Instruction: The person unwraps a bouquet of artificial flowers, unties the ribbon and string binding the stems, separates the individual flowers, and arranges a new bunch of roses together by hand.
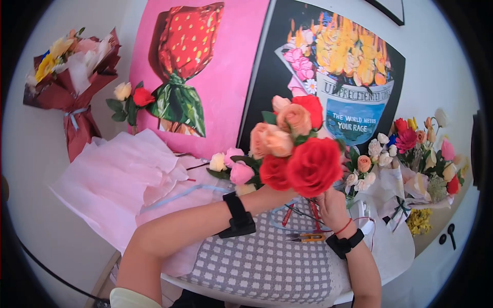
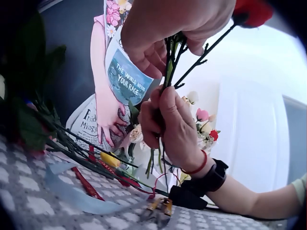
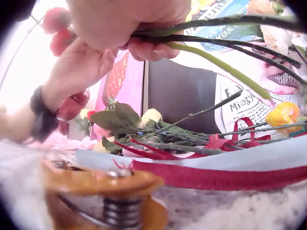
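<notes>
In the head view a bunch of roses stands upright above the table, with a large red rose (image 1: 314, 167) in front and peach roses (image 1: 294, 119) behind. My right hand (image 1: 333, 208) grips the stems (image 3: 216, 40) low down, their cut ends sticking out below the fist. Higher on the same stems, my left hand (image 2: 180, 26) curls its fingers round them just under the blooms; the roses mostly hide it in the head view. Orange-handled snips (image 1: 309, 237) lie on the checked cloth below the right hand.
Pink wrapping paper (image 1: 120, 164) spreads at the left, with pale blue ribbon (image 1: 179, 195) beside it. Loose pink roses (image 1: 240, 172) lie behind the left forearm. Red ribbon (image 2: 88, 184) rests on the cloth (image 1: 262, 267). Wrapped bouquets stand at the far left and right.
</notes>
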`<state>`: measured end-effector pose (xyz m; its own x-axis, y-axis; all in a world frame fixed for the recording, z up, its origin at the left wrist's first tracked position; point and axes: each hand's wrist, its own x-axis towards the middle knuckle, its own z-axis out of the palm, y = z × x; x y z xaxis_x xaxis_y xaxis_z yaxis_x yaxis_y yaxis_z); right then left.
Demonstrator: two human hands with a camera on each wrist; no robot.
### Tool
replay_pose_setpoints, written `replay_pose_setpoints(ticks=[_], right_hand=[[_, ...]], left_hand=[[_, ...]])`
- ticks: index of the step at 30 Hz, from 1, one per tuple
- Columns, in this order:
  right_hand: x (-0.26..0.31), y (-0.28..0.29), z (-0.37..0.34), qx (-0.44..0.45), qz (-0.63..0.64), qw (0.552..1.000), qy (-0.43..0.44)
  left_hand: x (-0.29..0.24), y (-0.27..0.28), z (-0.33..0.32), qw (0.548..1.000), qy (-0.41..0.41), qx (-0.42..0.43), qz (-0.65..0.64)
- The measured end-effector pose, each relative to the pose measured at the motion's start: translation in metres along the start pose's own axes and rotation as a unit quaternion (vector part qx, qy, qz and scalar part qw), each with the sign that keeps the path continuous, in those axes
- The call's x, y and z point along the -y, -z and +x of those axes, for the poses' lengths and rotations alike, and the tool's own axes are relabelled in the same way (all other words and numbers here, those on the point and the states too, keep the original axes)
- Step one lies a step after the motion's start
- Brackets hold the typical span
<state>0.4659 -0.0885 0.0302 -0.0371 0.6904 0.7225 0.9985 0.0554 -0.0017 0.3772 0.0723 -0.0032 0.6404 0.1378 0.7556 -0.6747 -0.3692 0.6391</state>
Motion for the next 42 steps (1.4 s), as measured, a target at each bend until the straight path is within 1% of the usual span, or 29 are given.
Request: replay_pose_setpoints(ticks=[1, 2, 3, 4, 5, 6, 8, 9, 10, 12, 16, 18, 20, 22, 24, 26, 27, 29, 30, 32, 34, 36, 38, 39, 41, 42], right_hand=[[0.002, 0.003, -0.001, 0.039, 0.021, 0.998, -0.049], [0.004, 0.006, -0.001, 0.031, 0.018, 0.998, -0.059], [0.005, 0.007, 0.000, 0.065, 0.011, 0.996, -0.063], [0.006, 0.007, 0.001, 0.099, 0.006, 0.993, -0.065], [0.002, 0.001, 0.001, 0.052, -0.002, 0.999, -0.013], [0.002, 0.000, 0.001, 0.046, -0.003, 0.999, -0.020], [0.006, 0.002, 0.001, 0.074, 0.003, 0.997, -0.029], [0.008, 0.001, 0.001, 0.054, -0.008, 0.998, -0.008], [0.009, 0.003, 0.001, 0.057, -0.007, 0.998, -0.011], [0.013, 0.003, 0.002, 0.067, -0.033, 0.997, -0.020], [0.018, 0.005, 0.003, 0.074, -0.028, 0.996, -0.035], [0.022, 0.008, 0.006, 0.015, 0.004, 1.000, -0.006], [0.021, 0.009, 0.005, 0.016, 0.011, 1.000, -0.011], [0.017, 0.009, 0.003, 0.009, -0.002, 1.000, 0.018], [0.016, 0.009, 0.001, 0.011, -0.005, 1.000, 0.022], [0.013, 0.008, 0.000, 0.014, -0.006, 0.999, 0.030], [0.008, 0.006, -0.002, 0.026, -0.002, 0.999, 0.026], [0.006, 0.005, -0.001, 0.038, 0.002, 0.999, 0.023], [0.007, 0.006, 0.000, 0.041, 0.021, 0.999, 0.025], [0.010, 0.010, 0.001, 0.046, 0.037, 0.998, 0.030], [0.011, 0.013, 0.001, 0.055, 0.058, 0.997, 0.010], [0.007, 0.010, 0.001, 0.055, 0.057, 0.997, 0.016], [0.005, 0.009, 0.000, 0.056, 0.058, 0.997, 0.018], [0.005, 0.009, 0.000, 0.063, 0.058, 0.996, 0.014], [0.005, 0.007, -0.002, 0.072, 0.059, 0.996, 0.007], [0.004, 0.006, -0.003, 0.075, 0.061, 0.995, -0.001]], left_hand=[[0.012, 0.004, 0.000, 0.995, 0.025, 0.026, -0.094], [-0.006, 0.002, -0.002, 0.994, 0.027, 0.038, -0.095], [-0.044, -0.004, -0.007, 0.990, 0.068, 0.028, -0.123], [-0.067, -0.003, -0.011, 0.983, 0.109, 0.015, -0.149], [-0.069, 0.001, -0.015, 0.976, 0.160, 0.024, -0.144], [-0.070, 0.001, -0.014, 0.976, 0.162, 0.033, -0.142], [-0.074, -0.002, -0.010, 0.988, 0.122, -0.006, -0.094], [-0.075, -0.004, -0.008, 0.987, 0.128, -0.025, -0.098], [-0.077, -0.006, -0.006, 0.986, 0.131, -0.025, -0.101], [-0.079, -0.007, -0.008, 0.973, 0.206, -0.070, -0.071], [-0.068, -0.004, -0.012, 0.977, 0.197, -0.069, -0.047], [-0.062, -0.006, -0.015, 0.991, 0.110, -0.077, 0.014], [-0.068, -0.009, -0.016, 0.993, 0.100, -0.067, 0.018], [-0.079, -0.015, -0.018, 0.989, 0.018, -0.090, 0.118], [-0.076, -0.013, -0.018, 0.991, 0.020, -0.076, 0.107], [-0.083, -0.011, -0.014, 0.996, 0.046, -0.035, 0.064], [-0.082, -0.011, -0.015, 0.996, 0.044, -0.036, 0.068], [-0.076, -0.012, -0.019, 0.979, -0.011, -0.068, 0.194], [-0.075, -0.013, -0.022, 0.978, -0.011, -0.071, 0.194], [-0.071, -0.015, -0.027, 0.980, 0.029, -0.087, 0.176], [-0.045, -0.015, -0.033, 0.980, 0.014, -0.102, 0.169], [-0.057, -0.015, -0.029, 0.980, 0.003, -0.114, 0.161], [-0.075, -0.014, -0.027, 0.980, 0.084, -0.075, 0.164], [-0.074, -0.013, -0.028, 0.980, 0.086, -0.074, 0.164], [-0.070, -0.013, -0.029, 0.982, 0.133, -0.067, 0.115], [-0.069, -0.014, -0.030, 0.982, 0.135, -0.066, 0.114]])
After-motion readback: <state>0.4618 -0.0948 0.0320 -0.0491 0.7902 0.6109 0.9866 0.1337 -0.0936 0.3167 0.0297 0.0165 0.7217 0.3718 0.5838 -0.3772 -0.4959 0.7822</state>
